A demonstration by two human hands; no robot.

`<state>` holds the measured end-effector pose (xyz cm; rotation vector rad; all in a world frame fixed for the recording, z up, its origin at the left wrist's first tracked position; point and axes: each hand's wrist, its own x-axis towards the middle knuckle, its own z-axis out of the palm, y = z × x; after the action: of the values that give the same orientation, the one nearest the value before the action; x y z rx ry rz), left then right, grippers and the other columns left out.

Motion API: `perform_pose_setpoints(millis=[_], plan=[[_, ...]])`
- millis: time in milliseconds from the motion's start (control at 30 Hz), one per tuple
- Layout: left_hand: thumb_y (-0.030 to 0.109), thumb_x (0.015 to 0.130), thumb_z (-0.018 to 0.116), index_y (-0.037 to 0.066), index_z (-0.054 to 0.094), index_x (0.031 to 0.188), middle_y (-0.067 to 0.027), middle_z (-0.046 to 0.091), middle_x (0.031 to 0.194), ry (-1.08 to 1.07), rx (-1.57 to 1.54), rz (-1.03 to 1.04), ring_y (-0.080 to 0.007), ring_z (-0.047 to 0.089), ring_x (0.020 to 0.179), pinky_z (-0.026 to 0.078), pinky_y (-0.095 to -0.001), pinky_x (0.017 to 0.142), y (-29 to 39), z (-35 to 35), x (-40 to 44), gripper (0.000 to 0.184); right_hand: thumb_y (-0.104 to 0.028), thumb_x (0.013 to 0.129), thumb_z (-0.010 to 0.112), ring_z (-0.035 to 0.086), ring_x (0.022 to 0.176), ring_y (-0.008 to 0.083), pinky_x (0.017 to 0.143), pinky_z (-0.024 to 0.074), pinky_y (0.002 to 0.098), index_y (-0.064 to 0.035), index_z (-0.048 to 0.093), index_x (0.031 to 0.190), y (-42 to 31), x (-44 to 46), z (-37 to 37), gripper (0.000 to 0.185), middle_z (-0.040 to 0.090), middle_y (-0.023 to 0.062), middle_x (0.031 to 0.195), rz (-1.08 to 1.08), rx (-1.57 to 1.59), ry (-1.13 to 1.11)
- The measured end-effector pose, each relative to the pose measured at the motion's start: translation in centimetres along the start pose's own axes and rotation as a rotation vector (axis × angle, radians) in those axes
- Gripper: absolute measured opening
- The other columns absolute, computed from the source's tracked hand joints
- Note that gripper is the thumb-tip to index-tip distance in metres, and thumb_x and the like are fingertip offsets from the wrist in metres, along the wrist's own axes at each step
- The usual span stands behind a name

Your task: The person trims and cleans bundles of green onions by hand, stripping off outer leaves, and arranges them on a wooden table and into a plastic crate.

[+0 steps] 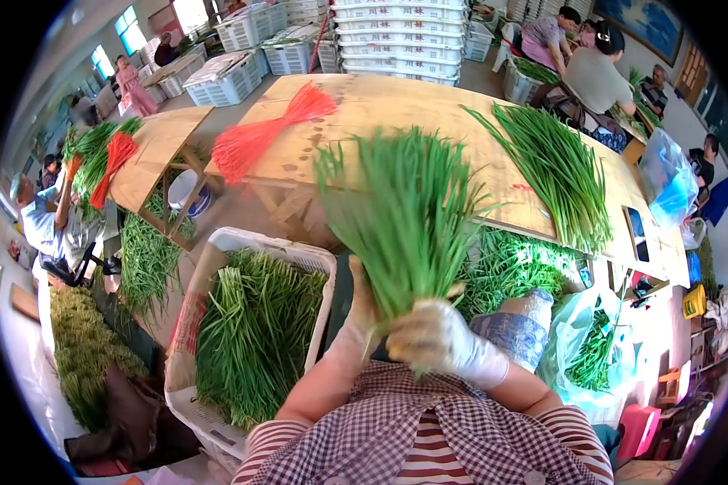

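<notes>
A large bunch of garlic chives (pixel 408 218) stands upright in front of my chest, its leaf tips fanned and blurred by motion. My right hand (pixel 433 338), in a pale glove, is closed round the lower stalks. My left hand (pixel 362 307) grips the bunch from its left side; most of its fingers are hidden behind the leaves. A second bunch of chives (pixel 554 178) lies on the right part of the wooden table (pixel 380 97). On the table's left part lies a bundle of red ties (pixel 271 129), pinched in the middle.
A white crate (pixel 332 263) full of chives stands at my left. More loose chives (pixel 518 267) lie below the table edge, near a plastic bag (pixel 558 356). A phone (pixel 637 230) rests at the table's right. Stacked crates (pixel 400 36) and several people are beyond.
</notes>
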<state>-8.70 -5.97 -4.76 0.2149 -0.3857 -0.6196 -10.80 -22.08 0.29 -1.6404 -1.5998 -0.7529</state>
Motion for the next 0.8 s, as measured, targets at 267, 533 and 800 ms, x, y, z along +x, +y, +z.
perform_pose_setpoints(millis=[267, 533, 800], plan=[[0.017, 0.079, 0.071, 0.0, 0.062, 0.104, -0.0083, 0.063, 0.075, 0.587, 0.847, 0.443, -0.0196, 0.063, 0.062, 0.055, -0.0336, 0.059, 10.7, 15.1, 11.4, 0.032, -0.036, 0.076, 0.075, 0.06, 0.104, 0.0261, 0.098, 0.0396, 0.0447, -0.0104, 0.067, 0.108, 0.5, 2.9, -6.8, 0.042, 0.064, 0.0056, 0.096, 0.117, 0.301, -0.019], [0.002, 0.06, 0.086, 0.001, 0.064, 0.104, -0.0091, 0.069, 0.096, 0.181, 1.245, 0.857, -0.0187, 0.067, 0.084, 0.057, -0.0302, 0.074, 15.9, 15.4, 21.3, 0.049, -0.025, 0.053, 0.091, 0.03, 0.138, 0.03, 0.115, 0.024, 0.0362, -0.0069, 0.017, 0.148, 13.9, 13.9, -14.6, 0.122, 0.036, 0.0205, 0.145, 0.866, -0.195, 0.27], [0.011, 0.062, 0.087, 0.005, 0.06, 0.111, -0.0087, 0.068, 0.102, 0.067, 1.279, 0.359, -0.0181, 0.063, 0.097, 0.05, -0.0319, 0.091, 18.3, 9.2, 25.8, 0.056, -0.03, 0.053, 0.092, 0.054, 0.114, 0.0268, 0.099, 0.0436, 0.0336, 0.0025, 0.023, 0.142, 25.9, 12.2, -9.9, 0.117, 0.055, 0.0181, 0.125, 0.985, 0.196, 0.042]])
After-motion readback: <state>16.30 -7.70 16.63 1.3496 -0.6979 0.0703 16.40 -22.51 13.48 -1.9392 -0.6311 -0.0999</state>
